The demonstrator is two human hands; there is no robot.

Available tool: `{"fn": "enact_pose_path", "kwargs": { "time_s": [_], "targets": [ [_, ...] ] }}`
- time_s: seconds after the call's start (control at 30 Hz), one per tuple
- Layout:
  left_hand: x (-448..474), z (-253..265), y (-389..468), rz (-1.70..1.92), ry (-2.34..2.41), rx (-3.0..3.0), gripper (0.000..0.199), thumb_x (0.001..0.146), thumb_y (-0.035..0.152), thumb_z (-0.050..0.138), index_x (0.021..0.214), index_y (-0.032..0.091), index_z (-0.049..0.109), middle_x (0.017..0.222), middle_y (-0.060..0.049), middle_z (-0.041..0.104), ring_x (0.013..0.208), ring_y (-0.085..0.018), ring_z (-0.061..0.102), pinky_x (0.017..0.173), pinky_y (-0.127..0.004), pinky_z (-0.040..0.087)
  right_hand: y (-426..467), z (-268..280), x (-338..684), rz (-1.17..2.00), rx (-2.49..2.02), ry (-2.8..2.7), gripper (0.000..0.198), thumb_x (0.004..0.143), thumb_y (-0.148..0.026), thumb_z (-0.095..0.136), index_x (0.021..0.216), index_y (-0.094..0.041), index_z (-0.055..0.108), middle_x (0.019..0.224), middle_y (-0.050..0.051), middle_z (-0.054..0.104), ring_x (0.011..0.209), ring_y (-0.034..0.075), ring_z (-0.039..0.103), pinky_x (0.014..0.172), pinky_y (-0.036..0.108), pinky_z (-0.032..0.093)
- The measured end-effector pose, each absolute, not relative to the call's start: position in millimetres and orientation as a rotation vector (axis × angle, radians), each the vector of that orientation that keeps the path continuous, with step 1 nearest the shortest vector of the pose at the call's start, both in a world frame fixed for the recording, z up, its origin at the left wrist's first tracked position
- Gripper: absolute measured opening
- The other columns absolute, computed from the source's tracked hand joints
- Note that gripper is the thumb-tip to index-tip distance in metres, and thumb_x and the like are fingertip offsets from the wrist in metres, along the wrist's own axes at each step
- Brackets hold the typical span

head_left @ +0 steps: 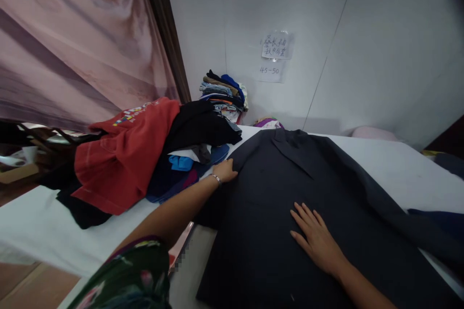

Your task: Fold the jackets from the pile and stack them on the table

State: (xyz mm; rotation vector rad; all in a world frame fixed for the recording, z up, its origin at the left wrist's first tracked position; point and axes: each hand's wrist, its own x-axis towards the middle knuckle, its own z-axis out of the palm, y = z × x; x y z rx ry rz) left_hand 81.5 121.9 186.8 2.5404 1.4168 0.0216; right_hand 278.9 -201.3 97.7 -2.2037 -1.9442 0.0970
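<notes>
A dark grey jacket (268, 217) lies spread out on the white-covered table (409, 169), its collar and one lapel at the far end. My left hand (225, 170), with a bracelet at the wrist, is closed on the jacket's left sleeve near the shoulder. Flat on the front of the jacket rests my right hand (315, 239), its fingers stretched out and holding nothing. The jacket's other sleeve runs off toward the right edge of the view, and its hem reaches the bottom of the picture.
Left of the jacket is a loose heap of clothes, with a red garment (126, 149) and a black garment (199, 123) on top. A folded stack of clothes (223, 94) stands by the wall. Paper signs (275, 48) hang there. A pink curtain (79, 34) covers the left.
</notes>
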Motion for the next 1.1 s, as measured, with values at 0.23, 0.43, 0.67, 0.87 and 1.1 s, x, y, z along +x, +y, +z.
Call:
{"fn": "enact_pose_path", "kwargs": {
  "time_s": [0.23,0.43,0.67,0.87,1.1],
  "targets": [
    [80,241,188,0.288,1.658,2.564,0.033,0.086,0.022,0.040,0.113,0.018,0.059,0.116,-0.013,0.064,0.109,-0.025,0.058,0.085,-0.031,0.044,-202,100,279,0.140,-2.221,-1.939,0.056,0.092,-0.052,0.035,0.144,-0.031,0.034,0.153,0.001,0.024,0.141,0.028,0.019,0.114,0.052,0.023],
    [100,211,174,0.067,1.399,2.576,0.061,0.079,0.058,0.051,0.123,0.015,0.054,0.120,-0.014,0.063,0.104,-0.025,0.061,0.079,-0.027,0.046,-202,100,278,0.134,-2.250,-1.946,0.057,0.092,-0.054,0.032,0.145,-0.031,0.032,0.153,-0.001,0.021,0.141,0.026,0.017,0.115,0.051,0.022],
    [104,198,183,0.151,1.555,2.755,0.038,0.091,0.021,0.029,0.118,0.012,0.054,0.115,-0.021,0.060,0.109,-0.029,0.057,0.086,-0.039,0.041,-203,97,279,0.147,-2.236,-1.932,0.057,0.092,-0.053,0.035,0.145,-0.035,0.028,0.153,-0.003,0.020,0.141,0.027,0.017,0.114,0.052,0.023],
    [105,193,199,0.045,1.450,2.833,0.033,0.084,0.015,0.042,0.113,0.015,0.058,0.115,-0.017,0.061,0.114,-0.028,0.053,0.094,-0.043,0.037,-203,93,282,0.170,-2.200,-1.904,0.058,0.091,-0.053,0.038,0.145,-0.040,0.021,0.154,-0.005,0.019,0.141,0.027,0.018,0.114,0.055,0.022],
    [149,172,150,0.596,1.079,3.016,0.056,0.089,0.030,0.039,0.143,0.016,0.031,0.152,-0.011,0.028,0.141,-0.024,0.018,0.114,-0.044,0.013,-200,104,278,0.297,-2.212,-1.881,0.058,0.091,-0.055,0.035,0.145,-0.036,0.025,0.155,-0.003,0.017,0.142,0.026,0.014,0.115,0.054,0.017]
  ]
}}
